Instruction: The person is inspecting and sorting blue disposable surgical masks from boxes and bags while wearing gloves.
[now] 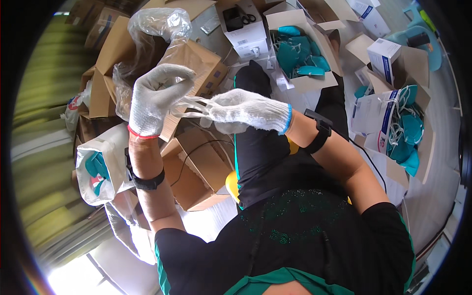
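Both of my hands wear white knit gloves and meet in front of my knees. White stretchy bands (193,106) span the gap between them. My left hand (156,96), with a red cuff, has its fingers curled over and holds one end of the bands. The other end runs into the closed fingers of my right hand (239,111), whose cuff is blue. Its fingertips are partly hidden. A crumpled clear plastic bag (162,24) lies just beyond my left hand, over an open cardboard box (114,51).
Teal face masks with white straps fill an open carton (328,51) ahead and another carton (425,142) at right. A white bag (118,152) at left holds more masks. An empty brown box (189,164) stands below my hands. Scissors (249,18) lie on a white box (246,37).
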